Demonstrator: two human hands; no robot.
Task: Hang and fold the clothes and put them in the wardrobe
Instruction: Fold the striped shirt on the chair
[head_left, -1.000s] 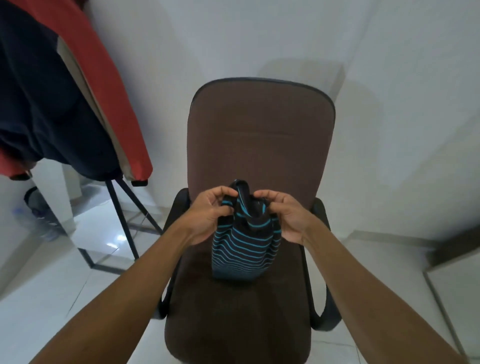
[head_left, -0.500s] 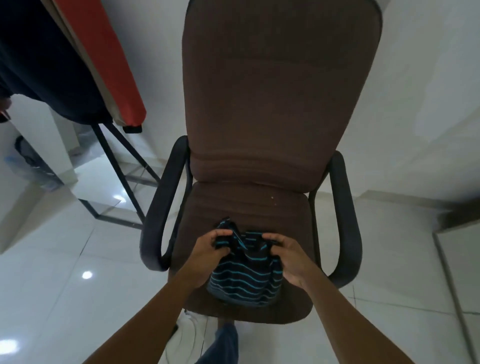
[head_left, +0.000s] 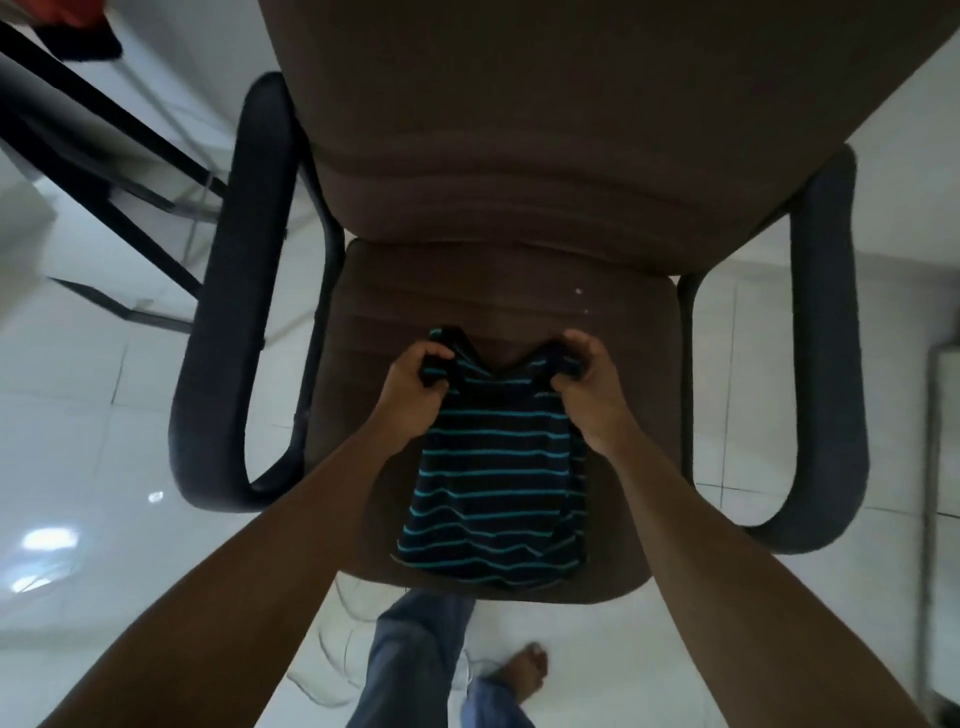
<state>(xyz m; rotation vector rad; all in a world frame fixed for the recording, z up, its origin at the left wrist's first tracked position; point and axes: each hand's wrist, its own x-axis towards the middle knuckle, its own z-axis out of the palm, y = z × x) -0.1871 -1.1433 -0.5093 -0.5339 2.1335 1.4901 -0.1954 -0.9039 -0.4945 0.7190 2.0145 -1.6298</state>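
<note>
A small black top with teal stripes (head_left: 493, 478) lies spread flat on the seat of a brown office chair (head_left: 613, 364). My left hand (head_left: 415, 395) grips its left shoulder strap and my right hand (head_left: 587, 389) grips its right shoulder strap. The neckline dips between my hands. The hem reaches the seat's front edge.
The chair has two black armrests (head_left: 234, 312) and a tall brown backrest. Black metal legs of a stand (head_left: 104, 171) cross the upper left, with red and dark cloth at the corner. My jeans leg and bare foot (head_left: 519, 670) are on the white tiled floor.
My hands have lowered the striped top from in front of the backrest onto the seat and pulled apart, spreading it flat. The view has tilted down and closer to the seat.
</note>
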